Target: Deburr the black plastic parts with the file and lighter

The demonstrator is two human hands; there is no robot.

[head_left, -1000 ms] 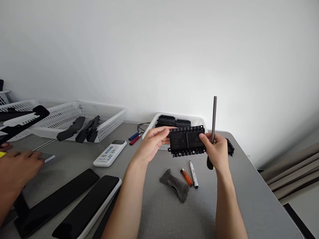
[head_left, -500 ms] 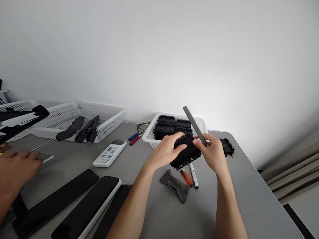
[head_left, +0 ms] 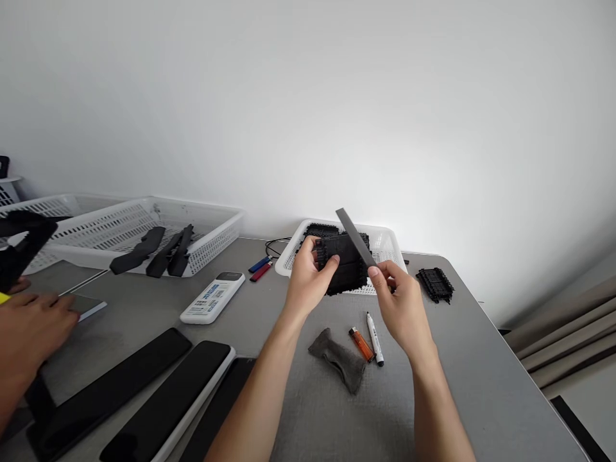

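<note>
My left hand (head_left: pixel 310 279) grips a black plastic part (head_left: pixel 349 266) with toothed edges, thumb on its flat face, held up above the table. In my right hand (head_left: pixel 398 298) is a flat grey file (head_left: pixel 356 237), pointing up and to the left. The file crosses in front of the part's right side; whether they touch I cannot tell. Behind them stands a white basket (head_left: pixel 385 240) with more black toothed parts (head_left: pixel 322 230). Another such part (head_left: pixel 436 284) lies on the table to the right of my hands.
Below my hands lie a grey cloth (head_left: pixel 339 362), an orange lighter (head_left: pixel 360 344) and a white marker (head_left: pixel 375 340). To the left are a white device (head_left: pixel 212 298), blue and red lighters (head_left: pixel 261 271), long black panels (head_left: pixel 168 398) and white baskets (head_left: pixel 216 237). Another person's hand (head_left: pixel 38 327) works at far left.
The black part has moved up and left and turned its face more upright. The file has shifted left with my right hand. At far left, the other person's black piece has moved.
</note>
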